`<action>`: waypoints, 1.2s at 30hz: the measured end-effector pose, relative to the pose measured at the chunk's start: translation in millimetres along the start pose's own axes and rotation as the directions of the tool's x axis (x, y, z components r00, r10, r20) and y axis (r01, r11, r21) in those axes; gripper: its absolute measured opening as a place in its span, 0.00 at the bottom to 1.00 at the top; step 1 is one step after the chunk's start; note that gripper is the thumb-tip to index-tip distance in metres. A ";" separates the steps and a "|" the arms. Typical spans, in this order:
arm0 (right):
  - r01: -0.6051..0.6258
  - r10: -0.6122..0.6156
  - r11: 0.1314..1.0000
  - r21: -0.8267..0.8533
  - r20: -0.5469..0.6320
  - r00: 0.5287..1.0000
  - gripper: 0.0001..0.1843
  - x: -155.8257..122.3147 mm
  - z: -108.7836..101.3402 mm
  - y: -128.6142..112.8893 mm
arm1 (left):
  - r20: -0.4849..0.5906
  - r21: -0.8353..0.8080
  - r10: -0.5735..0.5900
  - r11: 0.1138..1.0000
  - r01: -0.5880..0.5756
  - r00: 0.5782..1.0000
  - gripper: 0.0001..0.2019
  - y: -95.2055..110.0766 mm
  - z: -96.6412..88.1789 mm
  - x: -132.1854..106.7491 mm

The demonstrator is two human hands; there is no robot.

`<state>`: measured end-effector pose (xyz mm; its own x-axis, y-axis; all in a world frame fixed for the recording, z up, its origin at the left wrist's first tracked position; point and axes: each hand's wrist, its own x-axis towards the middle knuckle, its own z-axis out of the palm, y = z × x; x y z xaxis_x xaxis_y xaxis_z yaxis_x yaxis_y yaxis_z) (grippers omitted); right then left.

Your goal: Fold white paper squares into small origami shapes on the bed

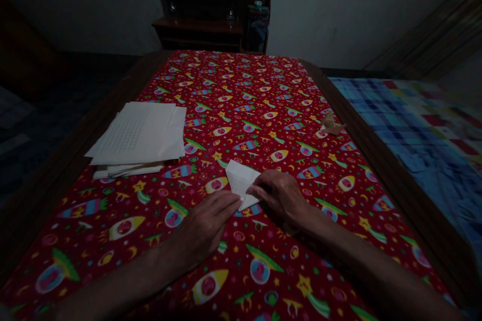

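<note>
A small white folded paper (240, 180) lies on the red rocket-patterned cloth (241, 110) in front of me. My left hand (205, 223) rests flat on the cloth with its fingers stretched toward the paper's lower edge, fingertips touching it. My right hand (280, 193) lies on the paper's right side with the fingers pressed down on the fold. Part of the paper is hidden under the right hand.
A stack of white sheets (139, 138) lies at the left of the cloth. A small tan folded paper figure (331, 124) sits near the right edge. A checked blue mat (422, 125) lies to the right. A dark cabinet (211, 15) stands behind.
</note>
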<state>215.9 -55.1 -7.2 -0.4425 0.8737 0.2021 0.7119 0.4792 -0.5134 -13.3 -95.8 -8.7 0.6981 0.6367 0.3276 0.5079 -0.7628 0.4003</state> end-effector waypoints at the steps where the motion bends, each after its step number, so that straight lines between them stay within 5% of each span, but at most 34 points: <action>1: -0.005 0.004 1.000 -0.008 -0.007 1.000 0.11 -0.2 1.4 0.7 | 0.012 0.002 -0.007 1.000 0.007 1.000 0.24 0.6 -0.1 0.5; 14: -0.038 0.032 0.989 -0.139 -0.047 0.998 0.14 -1.0 5.7 -3.6 | 0.141 0.188 0.032 0.981 -0.058 0.989 0.27 6.3 -2.2 4.7; 36: -0.005 -0.002 0.982 -0.188 -0.037 0.999 0.16 -2.4 6.6 -5.9 | 0.123 0.106 0.091 0.989 -0.104 0.988 0.24 2.1 -12.8 -0.1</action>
<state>209.2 -60.5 -10.1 -0.4231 0.8755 0.2335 0.8039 0.4816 -0.3490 -18.8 -96.0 3.1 0.7981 0.5462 0.2544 0.4833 -0.8325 0.2711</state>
